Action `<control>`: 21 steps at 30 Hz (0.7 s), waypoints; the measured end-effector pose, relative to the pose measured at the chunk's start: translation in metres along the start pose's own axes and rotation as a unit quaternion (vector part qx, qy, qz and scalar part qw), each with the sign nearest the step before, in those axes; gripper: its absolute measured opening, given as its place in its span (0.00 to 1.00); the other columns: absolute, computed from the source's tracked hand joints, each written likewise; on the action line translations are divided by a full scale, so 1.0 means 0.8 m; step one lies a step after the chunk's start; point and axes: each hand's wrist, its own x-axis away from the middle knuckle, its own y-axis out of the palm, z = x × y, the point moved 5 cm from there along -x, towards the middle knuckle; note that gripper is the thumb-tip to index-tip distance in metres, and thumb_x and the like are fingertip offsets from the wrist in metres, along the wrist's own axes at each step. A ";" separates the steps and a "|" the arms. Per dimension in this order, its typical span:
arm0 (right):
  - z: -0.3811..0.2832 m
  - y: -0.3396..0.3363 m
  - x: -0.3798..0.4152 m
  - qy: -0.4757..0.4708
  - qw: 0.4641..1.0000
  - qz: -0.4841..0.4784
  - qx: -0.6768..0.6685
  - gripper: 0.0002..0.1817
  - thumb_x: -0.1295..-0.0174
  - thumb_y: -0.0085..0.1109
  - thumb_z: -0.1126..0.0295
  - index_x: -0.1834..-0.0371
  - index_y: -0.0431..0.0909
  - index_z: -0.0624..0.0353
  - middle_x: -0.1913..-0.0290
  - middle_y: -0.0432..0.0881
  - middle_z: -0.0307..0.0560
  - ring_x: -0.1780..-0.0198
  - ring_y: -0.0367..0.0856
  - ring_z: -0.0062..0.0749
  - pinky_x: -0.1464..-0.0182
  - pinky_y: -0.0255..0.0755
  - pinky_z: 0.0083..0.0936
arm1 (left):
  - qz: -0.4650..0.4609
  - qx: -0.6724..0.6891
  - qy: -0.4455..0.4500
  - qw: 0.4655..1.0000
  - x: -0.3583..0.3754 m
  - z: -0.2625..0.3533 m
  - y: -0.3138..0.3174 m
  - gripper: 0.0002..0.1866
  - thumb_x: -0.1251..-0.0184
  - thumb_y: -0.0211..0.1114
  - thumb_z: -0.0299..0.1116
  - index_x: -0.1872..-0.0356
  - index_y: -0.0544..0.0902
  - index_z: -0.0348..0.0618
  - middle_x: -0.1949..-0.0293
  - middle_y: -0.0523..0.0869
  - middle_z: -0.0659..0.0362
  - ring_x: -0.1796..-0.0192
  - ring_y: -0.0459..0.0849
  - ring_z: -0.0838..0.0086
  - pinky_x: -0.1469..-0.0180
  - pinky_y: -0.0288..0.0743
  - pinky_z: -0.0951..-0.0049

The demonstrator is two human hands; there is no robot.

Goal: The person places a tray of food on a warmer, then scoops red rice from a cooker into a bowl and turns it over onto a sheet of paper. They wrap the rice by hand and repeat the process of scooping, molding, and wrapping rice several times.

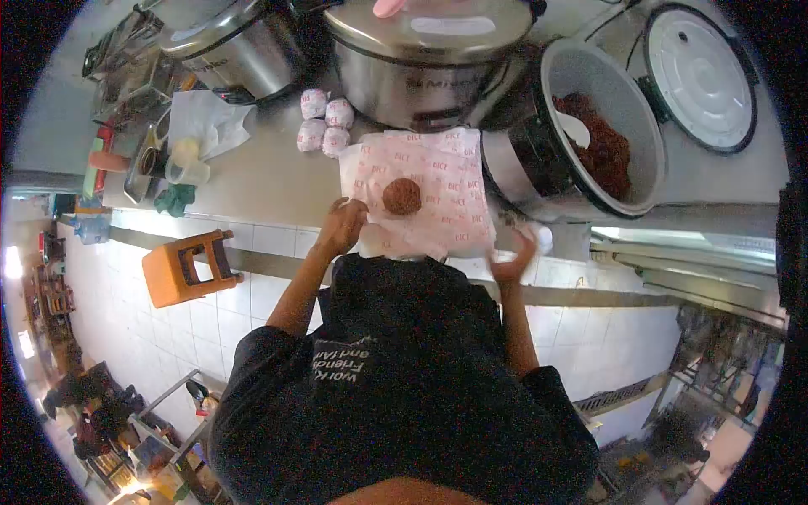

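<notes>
A round mound of reddish-brown rice sits on a sheet of white paper with red print at the counter's front edge. My left hand is closed at the paper's left edge, its fingertips pinched on it. Off the paper's lower right corner is my right hand, blurred by motion, with a white rounded thing beside it; what its fingers hold, if anything, is unclear. Several wrapped paper balls are grouped behind the paper to the left.
An open cooker of brown rice with a white scoop tilts at the right, its lid raised. Two closed steel cookers stand behind. Left are a plastic cup, green cloth and, below, an orange stool.
</notes>
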 end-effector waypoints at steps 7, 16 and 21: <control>-0.129 0.096 -0.041 -0.221 0.914 -0.335 -0.056 0.21 0.43 0.61 0.60 0.47 0.78 0.55 0.48 0.81 0.51 0.44 0.76 0.49 0.35 0.62 0.46 | -0.017 0.093 0.012 0.995 0.000 0.017 -0.017 0.25 0.41 0.70 0.43 0.51 0.72 0.37 0.51 0.78 0.46 0.45 0.75 0.49 0.40 0.66 0.53; -0.095 0.083 -0.003 0.037 0.943 -0.307 -0.123 0.14 0.32 0.53 0.63 0.53 0.82 0.58 0.54 0.84 0.52 0.49 0.80 0.49 0.41 0.70 0.40 | -0.004 0.281 -0.166 0.945 0.030 -0.046 -0.023 0.12 0.37 0.68 0.35 0.56 0.83 0.40 0.46 0.81 0.50 0.44 0.80 0.61 0.43 0.75 0.60; -0.107 0.072 -0.029 0.116 0.943 -0.241 -0.199 0.07 0.42 0.66 0.68 0.63 0.86 0.58 0.58 0.86 0.50 0.55 0.84 0.37 0.48 0.76 0.32 | -0.010 0.402 -0.197 0.894 0.010 -0.043 -0.013 0.11 0.37 0.69 0.30 0.54 0.82 0.41 0.48 0.83 0.58 0.49 0.83 0.73 0.49 0.82 0.65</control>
